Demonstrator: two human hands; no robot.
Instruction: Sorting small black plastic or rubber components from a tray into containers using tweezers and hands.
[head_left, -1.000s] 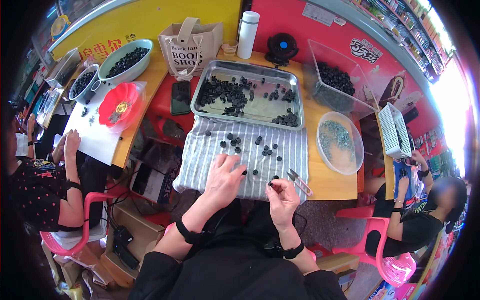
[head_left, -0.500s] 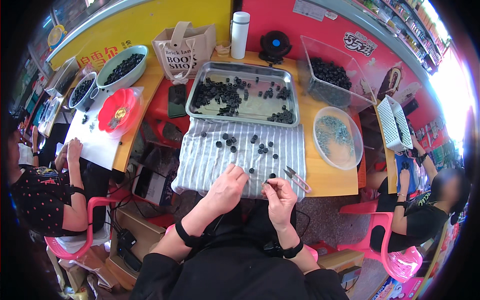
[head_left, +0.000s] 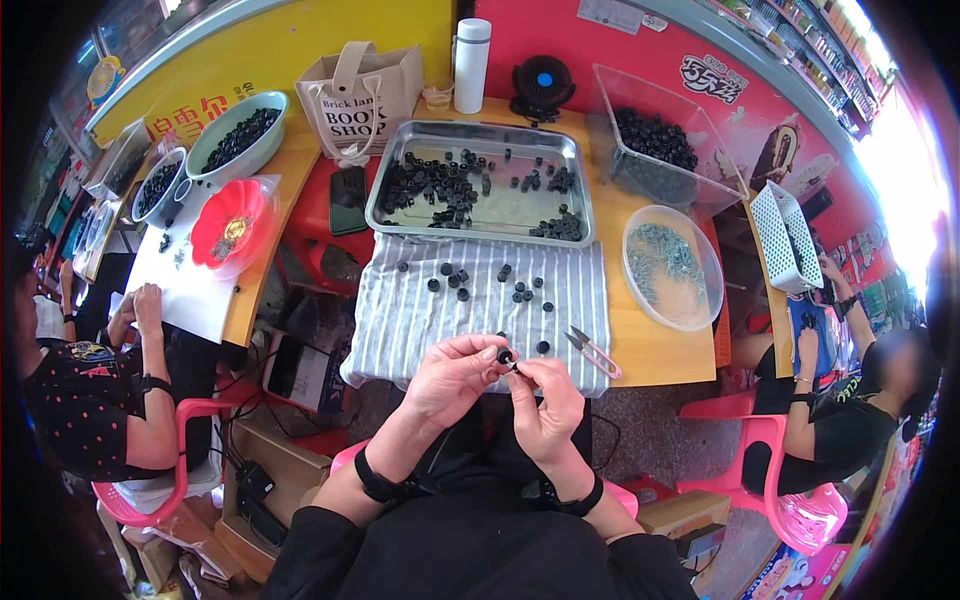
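Observation:
My left hand (head_left: 455, 380) pinches a small round black part (head_left: 504, 355) between thumb and index finger, just above the front of the striped cloth (head_left: 400, 335). Against it comes my right hand (head_left: 548, 402), its thumb and forefinger pressed together at the part's lower right side. Something small and shiny shows at those fingertips, too small to name. Loose black parts (head_left: 462, 294) like it lie scattered on the cloth, one (head_left: 542, 347) close to my right fingers. To the right rest small thread snips (head_left: 594, 354) with pink handles.
Behind the cloth stands a metal tray (head_left: 510, 232) of black parts. On the right are a round tub (head_left: 690, 318) of thin bluish metal pieces and a clear bin (head_left: 715, 150) of black parts. A phone (head_left: 348, 200) lies left. People sit at both sides.
My left hand has lifted from the cloth and now pinches a black part. My right hand has moved left, so the two hands meet at that part.

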